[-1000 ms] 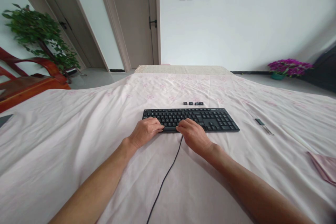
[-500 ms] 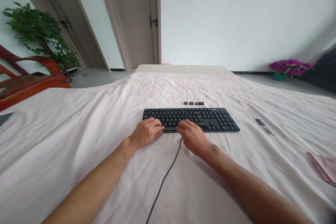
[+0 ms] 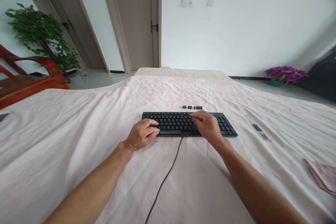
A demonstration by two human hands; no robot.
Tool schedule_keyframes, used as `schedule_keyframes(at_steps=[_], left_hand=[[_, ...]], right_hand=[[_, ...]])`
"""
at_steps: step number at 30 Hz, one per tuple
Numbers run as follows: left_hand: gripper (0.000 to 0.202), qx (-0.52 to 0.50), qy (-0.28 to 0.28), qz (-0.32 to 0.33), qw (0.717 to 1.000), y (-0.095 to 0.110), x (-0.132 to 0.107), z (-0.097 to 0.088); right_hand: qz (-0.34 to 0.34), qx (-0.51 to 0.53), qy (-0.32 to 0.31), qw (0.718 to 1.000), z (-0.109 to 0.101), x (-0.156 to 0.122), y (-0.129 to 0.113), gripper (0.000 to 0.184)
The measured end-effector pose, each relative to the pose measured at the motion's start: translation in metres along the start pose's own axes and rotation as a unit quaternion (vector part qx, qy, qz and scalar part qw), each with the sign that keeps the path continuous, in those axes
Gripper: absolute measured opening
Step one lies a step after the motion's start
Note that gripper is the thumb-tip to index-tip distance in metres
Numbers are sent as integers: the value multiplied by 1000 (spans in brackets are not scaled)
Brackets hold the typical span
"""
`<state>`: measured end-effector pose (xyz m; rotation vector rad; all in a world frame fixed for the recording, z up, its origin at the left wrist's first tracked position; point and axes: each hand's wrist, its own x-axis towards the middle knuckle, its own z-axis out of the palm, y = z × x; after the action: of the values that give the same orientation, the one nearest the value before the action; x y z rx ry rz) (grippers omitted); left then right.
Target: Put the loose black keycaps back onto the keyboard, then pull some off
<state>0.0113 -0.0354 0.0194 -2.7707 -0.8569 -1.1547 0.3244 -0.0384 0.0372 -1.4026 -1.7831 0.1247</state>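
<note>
A black keyboard (image 3: 174, 123) lies on a pale pink sheet (image 3: 78, 140), its cable (image 3: 165, 178) running toward me. My left hand (image 3: 141, 134) rests at the keyboard's front left edge, fingers curled against the keys. My right hand (image 3: 208, 126) lies over the keyboard's right middle, fingers bent down on the keys, index finger pointing left. Several loose black keycaps (image 3: 192, 107) sit in a row just behind the keyboard, close to my right fingertips.
A small dark tool (image 3: 258, 128) with a thin metal end lies right of the keyboard. A folded pink cloth (image 3: 321, 178) is at the right edge. A red wooden chair (image 3: 23, 82) and a plant (image 3: 42, 38) stand left; purple flowers (image 3: 285, 73) right.
My right hand has moved from the keyboard's front centre up and to the right over the keys. The left hand has stayed at the front left edge.
</note>
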Motion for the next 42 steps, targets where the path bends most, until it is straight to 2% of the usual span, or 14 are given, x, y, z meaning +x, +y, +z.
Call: schedule_keyframes(at_steps=[5, 11, 14, 16, 19, 22, 24, 26, 29, 33, 42], left_hand=[[16, 10, -28, 30, 999, -2, -1, 5], [18, 26, -44, 52, 997, 5, 1, 8], [25, 18, -38, 47, 998, 10, 4, 2], [34, 20, 1, -1, 1000, 8, 5, -1], [39, 49, 111, -149, 981, -10, 2, 1], [43, 42, 176, -298, 937, -37, -5, 13], [45, -15, 196, -405, 893, -54, -10, 21], [44, -70, 190, -465, 862, -66, -15, 26], [38, -96, 151, -490, 853, -74, -17, 28], [31, -79, 121, -504, 851, -77, -13, 25], [29, -43, 98, -508, 855, -74, -10, 21]], right_hand=[[53, 1, -2, 999, -1, 3, 22, 20], [15, -3, -29, 999, 7, -1, 20, 23], [37, 3, -9, 999, 0, 4, 22, 23], [75, 13, 14, 997, -10, 12, 29, 22], [130, 18, 14, 991, -28, 28, 42, 25], [138, -44, -31, 989, -35, 47, 47, 24], [109, -124, -84, 983, -30, 59, 44, 24], [69, -196, -138, 968, -19, 70, 39, 24], [31, -245, -175, 953, 3, 86, 33, 23], [9, -283, -208, 936, 26, 104, 34, 20], [-48, -311, -259, 913, 41, 116, 46, 18]])
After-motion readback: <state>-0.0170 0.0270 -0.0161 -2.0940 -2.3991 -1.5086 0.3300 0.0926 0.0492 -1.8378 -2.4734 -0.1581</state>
